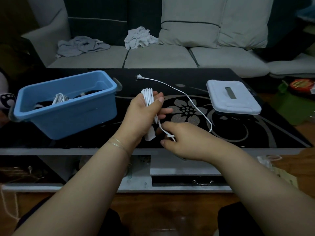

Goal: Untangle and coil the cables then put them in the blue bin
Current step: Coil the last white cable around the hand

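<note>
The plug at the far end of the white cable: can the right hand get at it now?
Probably yes. The plug lies bare on the table with nothing around it, but the right hand already pinches the cable.

No readable text anywhere; red packet [300,86] at right edge bears print, too blurred to read.
</note>
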